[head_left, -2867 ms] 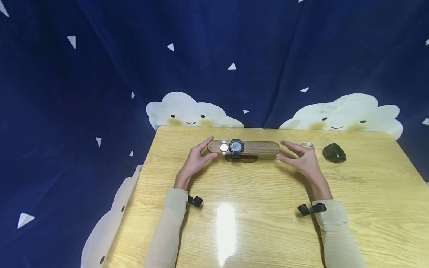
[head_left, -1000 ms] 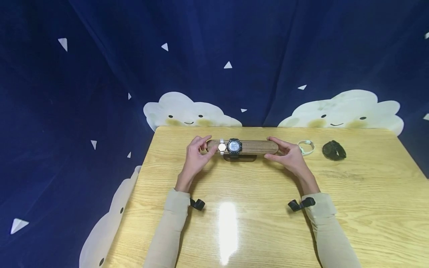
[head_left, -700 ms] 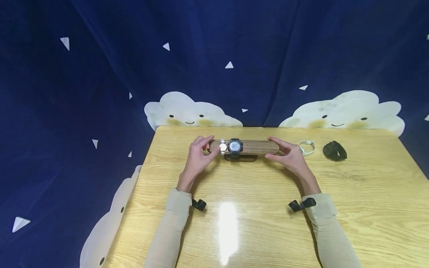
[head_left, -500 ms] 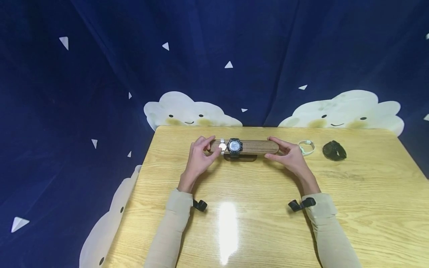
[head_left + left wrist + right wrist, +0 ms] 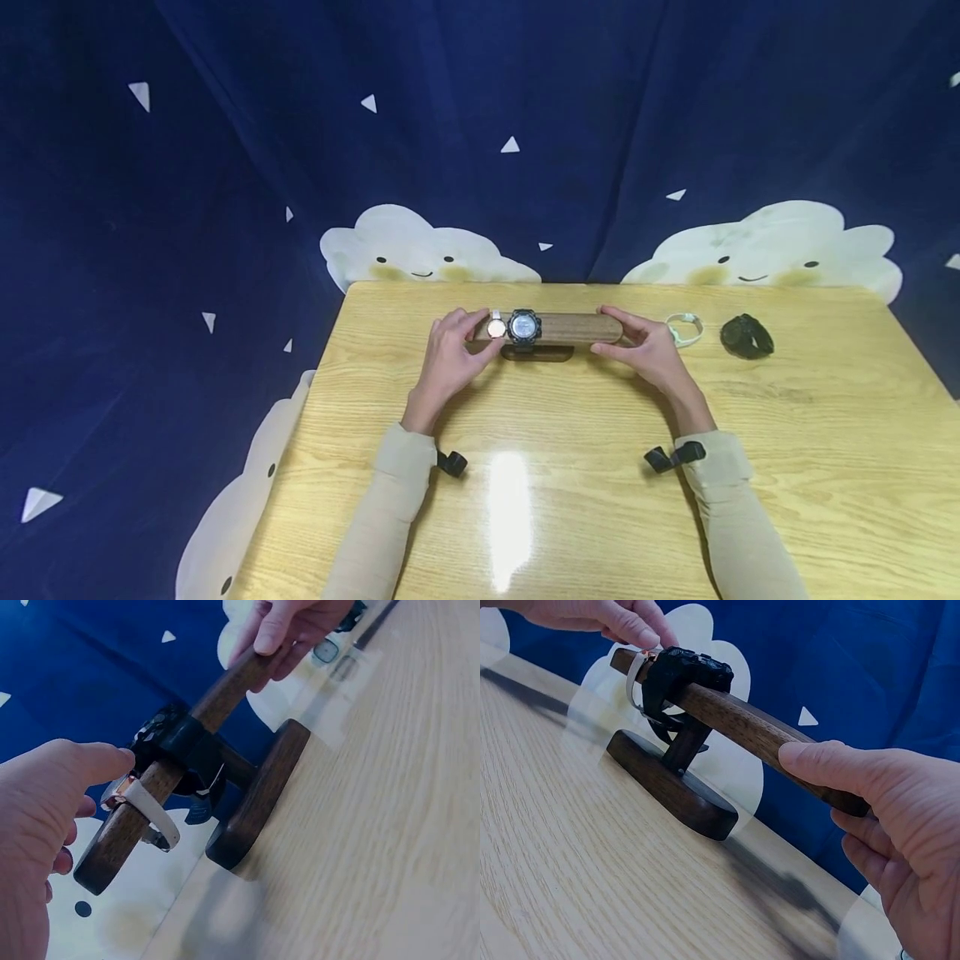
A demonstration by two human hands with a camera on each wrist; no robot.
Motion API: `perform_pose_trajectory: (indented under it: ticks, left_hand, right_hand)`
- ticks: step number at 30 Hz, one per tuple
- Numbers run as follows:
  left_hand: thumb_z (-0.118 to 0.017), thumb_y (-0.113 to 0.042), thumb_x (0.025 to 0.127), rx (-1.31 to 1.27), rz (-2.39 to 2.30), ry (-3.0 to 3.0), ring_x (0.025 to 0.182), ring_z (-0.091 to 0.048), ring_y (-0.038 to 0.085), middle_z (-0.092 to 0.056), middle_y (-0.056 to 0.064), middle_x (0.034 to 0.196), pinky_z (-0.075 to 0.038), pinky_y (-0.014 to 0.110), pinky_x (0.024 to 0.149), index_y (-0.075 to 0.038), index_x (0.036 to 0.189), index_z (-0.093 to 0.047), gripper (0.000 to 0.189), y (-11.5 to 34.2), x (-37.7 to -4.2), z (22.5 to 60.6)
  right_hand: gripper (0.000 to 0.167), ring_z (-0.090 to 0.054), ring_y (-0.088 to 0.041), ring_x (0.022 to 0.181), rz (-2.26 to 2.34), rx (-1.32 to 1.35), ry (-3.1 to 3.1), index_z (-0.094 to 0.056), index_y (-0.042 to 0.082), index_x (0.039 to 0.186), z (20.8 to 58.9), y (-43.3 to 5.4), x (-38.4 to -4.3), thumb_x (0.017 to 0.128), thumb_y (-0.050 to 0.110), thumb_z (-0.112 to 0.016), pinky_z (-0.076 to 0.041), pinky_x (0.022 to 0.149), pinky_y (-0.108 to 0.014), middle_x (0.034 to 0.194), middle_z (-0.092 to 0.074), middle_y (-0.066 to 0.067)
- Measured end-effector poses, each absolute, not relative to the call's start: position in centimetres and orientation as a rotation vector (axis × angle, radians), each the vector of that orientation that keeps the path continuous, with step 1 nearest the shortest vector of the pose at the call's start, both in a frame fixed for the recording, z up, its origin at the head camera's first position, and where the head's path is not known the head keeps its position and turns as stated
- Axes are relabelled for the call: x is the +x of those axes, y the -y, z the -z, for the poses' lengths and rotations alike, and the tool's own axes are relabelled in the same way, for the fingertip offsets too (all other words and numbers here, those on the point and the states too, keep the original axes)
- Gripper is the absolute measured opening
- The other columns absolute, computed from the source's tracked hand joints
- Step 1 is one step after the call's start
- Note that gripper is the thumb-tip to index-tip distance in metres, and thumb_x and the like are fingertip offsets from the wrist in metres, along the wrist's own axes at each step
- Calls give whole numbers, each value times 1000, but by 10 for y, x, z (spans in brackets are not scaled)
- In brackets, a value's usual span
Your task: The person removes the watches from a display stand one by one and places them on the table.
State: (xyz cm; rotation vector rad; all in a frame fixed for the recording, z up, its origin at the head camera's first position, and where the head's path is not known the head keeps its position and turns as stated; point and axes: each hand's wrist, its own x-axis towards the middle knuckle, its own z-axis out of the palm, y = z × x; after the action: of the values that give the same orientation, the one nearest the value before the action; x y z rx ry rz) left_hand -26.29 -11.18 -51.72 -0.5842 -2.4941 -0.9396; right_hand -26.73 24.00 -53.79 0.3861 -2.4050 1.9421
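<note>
A dark wooden T-shaped watch stand (image 5: 573, 327) stands near the table's back edge. On its bar, side by side, hang a small wristwatch with a white strap (image 5: 496, 328) and a chunky black wristwatch (image 5: 523, 327). My left hand (image 5: 452, 354) is at the bar's left end, thumb and forefinger pinching about the white-strapped wristwatch; in the left wrist view the thumb (image 5: 112, 760) reaches over beside its case. My right hand (image 5: 900, 817) grips the bar's right end, thumb on the near side and fingers curled beneath. The stand's base (image 5: 671, 787) rests on the table.
Right of my right hand lie a pale, white-strapped wristwatch (image 5: 685, 330) and another black wristwatch (image 5: 746, 337) on the wooden table (image 5: 600, 500). A dark blue curtain (image 5: 450, 150) with cloud prints hangs behind and to the left.
My right hand came from beside the bar and took its right end, uncovering the pale watch. My left hand moved rightward along the bar's left end, its thumb shifting across the white-strapped wristwatch.
</note>
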Motion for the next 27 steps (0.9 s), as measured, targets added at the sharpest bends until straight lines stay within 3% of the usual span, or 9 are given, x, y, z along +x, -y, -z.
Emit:
perform_pose_trajectory:
  ticks: [9,21,27]
  left_hand:
    - [-84,-37,89,-595,886,2478,74,-47,15,-56,-1,78,-36,33,71,-7,122,-75,46,105,-259,519]
    - [-84,-35,88,-563,807,2484,76,-52,17,-60,0,81,-40,34,72,-6,124,-74,47,103,-257,521]
    - [-85,-35,88,-551,787,2467,74,-51,16,-60,-1,79,-41,33,72,-8,123,-75,46,103,-259,521]
  right_hand:
    - [66,-53,-26,141,-1936,388,2410,-62,8,145,540,-241,-266,84,7,-88,-47,106,-16,148,-60,-17]
    - [67,-57,-17,137,-1942,410,2409,-61,7,146,539,-240,-267,84,7,-88,-49,103,-15,148,-60,-18]
    - [67,-57,-19,137,-1924,421,2413,-61,7,146,539,-239,-268,85,8,-88,-50,101,-15,148,-59,-18]
